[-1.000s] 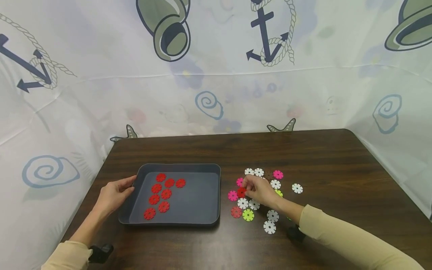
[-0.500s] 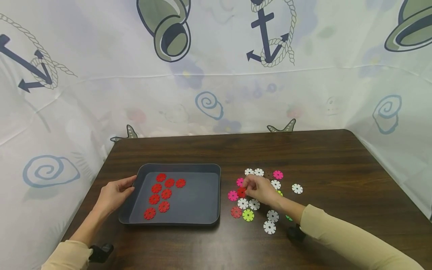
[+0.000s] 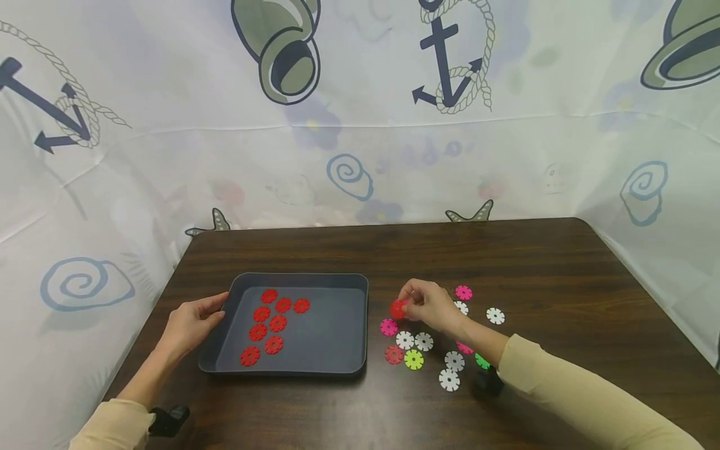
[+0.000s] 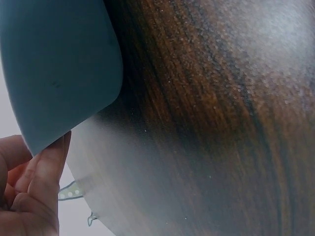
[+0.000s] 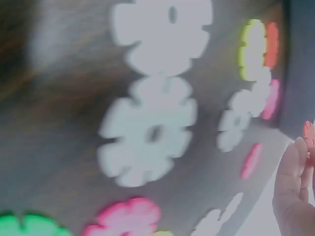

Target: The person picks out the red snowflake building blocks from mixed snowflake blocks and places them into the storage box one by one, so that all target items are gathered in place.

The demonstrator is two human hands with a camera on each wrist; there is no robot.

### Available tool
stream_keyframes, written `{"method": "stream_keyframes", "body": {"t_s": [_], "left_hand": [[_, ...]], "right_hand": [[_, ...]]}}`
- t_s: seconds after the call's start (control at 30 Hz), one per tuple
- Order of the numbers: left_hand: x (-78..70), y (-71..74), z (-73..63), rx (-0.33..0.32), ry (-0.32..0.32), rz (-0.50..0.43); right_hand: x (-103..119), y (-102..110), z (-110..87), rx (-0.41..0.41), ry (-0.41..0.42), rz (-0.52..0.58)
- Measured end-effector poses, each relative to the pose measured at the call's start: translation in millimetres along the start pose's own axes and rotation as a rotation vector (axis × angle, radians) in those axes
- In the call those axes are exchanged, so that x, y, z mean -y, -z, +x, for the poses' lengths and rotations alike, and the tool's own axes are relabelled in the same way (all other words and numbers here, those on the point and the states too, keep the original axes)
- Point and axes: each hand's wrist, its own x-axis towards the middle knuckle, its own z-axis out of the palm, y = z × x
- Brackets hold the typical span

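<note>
On the left side of the table is a dark grey tray (image 3: 326, 340) with several red notched discs (image 3: 277, 323) in its left half. My left hand (image 3: 190, 325) pinches the tray's left rim; in the left wrist view, thumb and fingers (image 4: 42, 172) meet at its edge. Right of the tray, my right hand (image 3: 432, 307) holds a red notched disc (image 3: 397, 309) between thumb and fingers, above the scattered pieces. The right wrist view catches that red disc (image 5: 309, 133) at its right edge. My hand covers some pieces behind it.
Loose notched discs lie right of the tray: white (image 3: 449, 379), pink (image 3: 389, 327), yellow-green (image 3: 414, 359), green (image 3: 482, 360) and a paler red one (image 3: 394, 354). A lone white disc (image 3: 495, 315) lies farther right. Patterned fabric (image 3: 382, 156) hangs behind the dark wooden table (image 3: 534, 269).
My right hand has lifted the red disc off the table and moved it slightly up and left. The left hand and tray have stayed in place.
</note>
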Motion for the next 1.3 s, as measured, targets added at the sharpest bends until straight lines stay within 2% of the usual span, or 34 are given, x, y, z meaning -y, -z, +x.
{"method": "stream_keyframes", "body": {"t_s": [0.27, 0.57, 0.8, 1.07, 1.3], "left_hand": [[0.2, -0.6, 0.0, -0.004, 0.01, -0.004], [-2.5, 0.1, 1.2, -0.012, -0.001, -0.014], [-1.9, 0.7, 1.5, -0.011, -0.002, -0.011], [0.0, 0.6, 0.8, -0.008, 0.009, -0.012], [1.3, -0.4, 1.1, -0.019, 0.002, -0.012]], "right_hand": [[20.4, -14.3, 13.1, 0.025, 0.045, 0.068], [44.8, -48.2, 29.2, 0.127, -0.035, 0.243], [56.9, -79.0, 45.9, 0.145, -0.045, 0.164], [60.3, -112.3, 63.1, 0.165, -0.082, 0.073], [64.0, -134.9, 74.7, 0.145, -0.084, 0.002]]}}
